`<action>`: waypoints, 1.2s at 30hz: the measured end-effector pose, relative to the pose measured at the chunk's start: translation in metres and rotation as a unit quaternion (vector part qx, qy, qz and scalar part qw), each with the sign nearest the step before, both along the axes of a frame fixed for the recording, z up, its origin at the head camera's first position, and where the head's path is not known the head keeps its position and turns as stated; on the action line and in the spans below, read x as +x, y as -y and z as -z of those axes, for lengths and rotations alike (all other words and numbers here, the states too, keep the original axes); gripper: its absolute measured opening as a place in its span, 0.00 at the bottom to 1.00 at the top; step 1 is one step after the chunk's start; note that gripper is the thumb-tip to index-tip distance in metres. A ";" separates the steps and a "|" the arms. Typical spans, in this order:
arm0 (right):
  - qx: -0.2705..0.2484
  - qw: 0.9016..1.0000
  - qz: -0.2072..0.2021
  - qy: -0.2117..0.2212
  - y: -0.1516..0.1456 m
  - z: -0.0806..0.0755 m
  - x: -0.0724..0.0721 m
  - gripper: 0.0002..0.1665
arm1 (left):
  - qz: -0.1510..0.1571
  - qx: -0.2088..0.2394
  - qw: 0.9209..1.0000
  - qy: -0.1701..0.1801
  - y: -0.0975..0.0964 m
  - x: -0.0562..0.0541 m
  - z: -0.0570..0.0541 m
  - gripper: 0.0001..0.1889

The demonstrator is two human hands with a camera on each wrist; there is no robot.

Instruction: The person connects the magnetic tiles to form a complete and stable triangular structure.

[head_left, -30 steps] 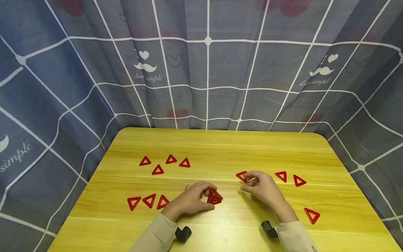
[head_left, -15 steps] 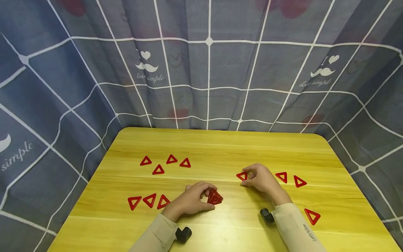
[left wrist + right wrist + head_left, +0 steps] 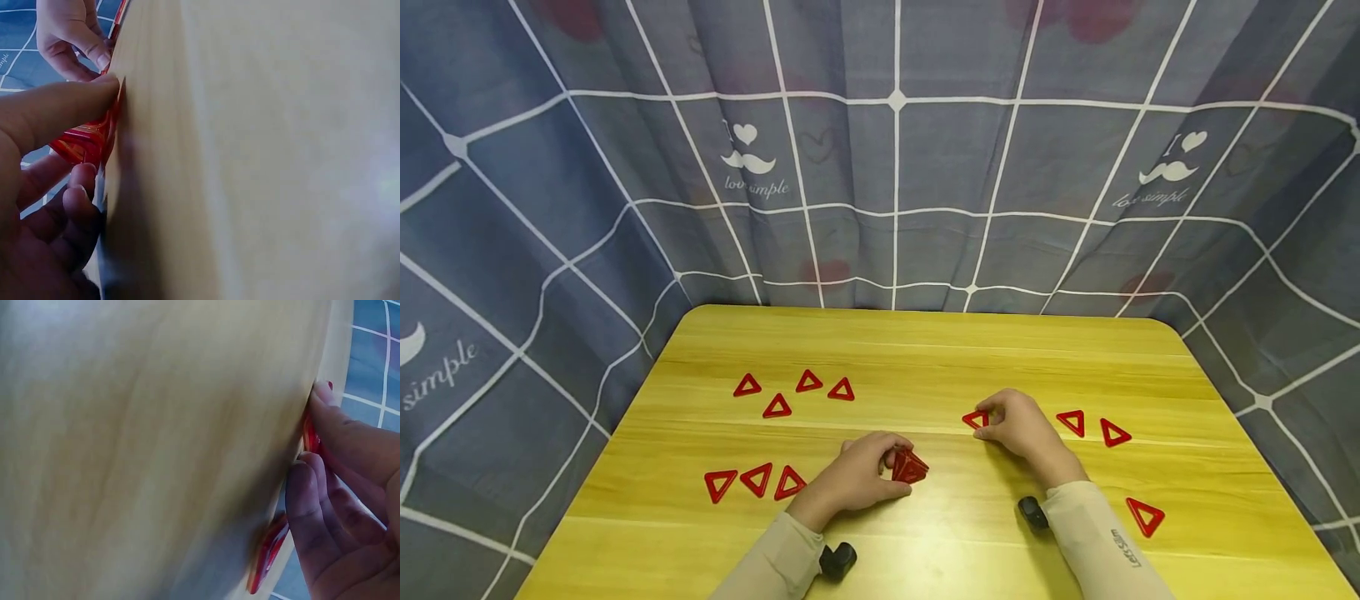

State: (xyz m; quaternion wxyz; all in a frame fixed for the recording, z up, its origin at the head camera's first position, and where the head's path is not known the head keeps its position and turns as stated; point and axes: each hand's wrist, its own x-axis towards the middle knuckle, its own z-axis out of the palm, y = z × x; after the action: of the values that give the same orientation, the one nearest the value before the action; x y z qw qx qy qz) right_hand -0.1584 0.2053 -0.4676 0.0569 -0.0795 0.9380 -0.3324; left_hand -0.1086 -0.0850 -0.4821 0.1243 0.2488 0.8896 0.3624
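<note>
Near the middle of the table, my left hand (image 3: 863,475) holds a small red pyramid-like shape (image 3: 910,467) made of triangular pieces. In the left wrist view, thumb and fingers lie on either side of this red shape (image 3: 85,140), which rests at the table surface. Farther right, my right hand (image 3: 1021,425) pinches a red triangle frame (image 3: 973,419) that lies on the wood. The right wrist view shows the same triangle frame (image 3: 310,435) between thumb and fingers, mostly covered by them.
Several flat red triangle frames (image 3: 778,407) lie at the left of the yellow wooden table (image 3: 925,350), in a back group and a front row (image 3: 756,479). To the right lie three more triangles (image 3: 1115,432). A checked curtain (image 3: 955,167) hangs behind the table.
My right hand has moved slightly away from me and closed its thumb and fingers on the triangle frame. The left hand stays in place with the red pyramid-like shape.
</note>
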 end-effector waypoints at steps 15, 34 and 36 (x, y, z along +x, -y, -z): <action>0.004 0.999 0.010 0.044 0.001 -0.003 -0.006 0.23 | -0.042 -0.019 0.999 -0.028 0.018 -0.018 -0.004 0.26; -0.005 0.998 0.021 0.052 -0.003 0.000 -0.008 0.23 | -0.091 -0.005 0.996 -0.010 0.054 -0.027 -0.014 0.36; -0.010 0.999 0.019 0.049 -0.003 0.000 -0.008 0.24 | -0.087 0.010 0.996 -0.004 0.068 -0.022 -0.015 0.36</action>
State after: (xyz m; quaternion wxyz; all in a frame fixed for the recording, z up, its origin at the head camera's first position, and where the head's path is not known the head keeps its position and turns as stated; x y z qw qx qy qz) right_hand -0.1659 0.2083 -0.4681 0.0956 -0.0454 0.9322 -0.3462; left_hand -0.1306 -0.1527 -0.4669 0.0861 0.1727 0.9048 0.3797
